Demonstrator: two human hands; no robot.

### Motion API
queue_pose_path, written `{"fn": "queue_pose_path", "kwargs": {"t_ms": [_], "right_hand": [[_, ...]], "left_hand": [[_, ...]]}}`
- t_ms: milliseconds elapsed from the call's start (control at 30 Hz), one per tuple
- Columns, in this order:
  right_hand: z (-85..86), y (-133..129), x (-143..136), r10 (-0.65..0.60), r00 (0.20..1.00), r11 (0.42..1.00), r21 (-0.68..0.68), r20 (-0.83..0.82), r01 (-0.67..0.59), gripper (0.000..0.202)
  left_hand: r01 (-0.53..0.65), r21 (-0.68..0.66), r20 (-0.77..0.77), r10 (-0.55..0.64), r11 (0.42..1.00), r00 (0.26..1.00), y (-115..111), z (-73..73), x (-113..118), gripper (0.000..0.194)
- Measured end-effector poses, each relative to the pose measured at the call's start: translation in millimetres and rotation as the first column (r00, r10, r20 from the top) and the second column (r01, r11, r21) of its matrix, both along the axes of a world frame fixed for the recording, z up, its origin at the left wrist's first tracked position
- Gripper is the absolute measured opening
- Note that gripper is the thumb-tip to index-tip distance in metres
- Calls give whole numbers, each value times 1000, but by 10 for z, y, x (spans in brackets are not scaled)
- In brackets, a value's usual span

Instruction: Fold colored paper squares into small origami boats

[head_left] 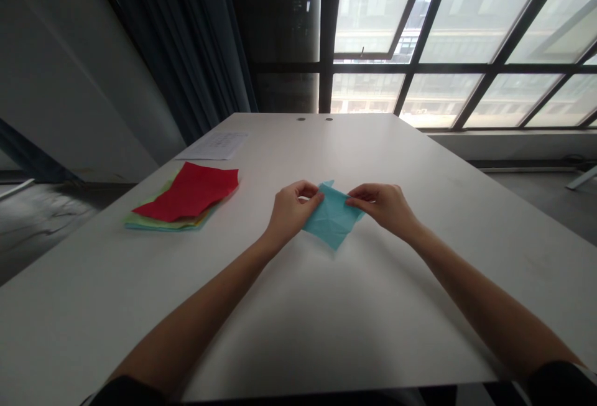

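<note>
Pinching the blue sheet (pixel 333 219), left hand (pixel 293 207) and right hand (pixel 383 208) clamp opposite sides (light, even tension should help).

Bright, dark-framed windows (pixel 466 20) rise beyond a white table (pixel 298 151).

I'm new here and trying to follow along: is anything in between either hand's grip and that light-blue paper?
Nothing visible is: the left grip and the right grip both pinch the light-blue paper directly. The red sheet lies off to the left on the white table, not between them.
</note>
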State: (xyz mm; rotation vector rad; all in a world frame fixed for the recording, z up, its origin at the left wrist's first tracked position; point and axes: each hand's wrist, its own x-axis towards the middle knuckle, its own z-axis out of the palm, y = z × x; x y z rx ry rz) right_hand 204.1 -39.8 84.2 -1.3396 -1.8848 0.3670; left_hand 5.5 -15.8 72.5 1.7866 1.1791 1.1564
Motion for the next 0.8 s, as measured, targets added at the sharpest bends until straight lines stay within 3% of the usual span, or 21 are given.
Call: {"fn": "queue_pose_path", "kwargs": {"t_ms": [133,333,467,800], "right_hand": [[-1,-8,14,68,997,997,-49,29,-67,12],[-2,6,15,91,991,995,-53,93,-86,14],[-28,1,15,80,985,995,-73,153,-70,13],[-106,13,27,203,913,978,-27,355,-208,18]], "left_hand": [[48,21,-62,-47,999,997,-13,8,-16,43],[57,106,-194,-35,993,980,-33,27,2,21],[51,142,-224,-18,989,974,-56,34,19,18],[150,291,-437,-8,945,899,-69,47,6,18]]}}
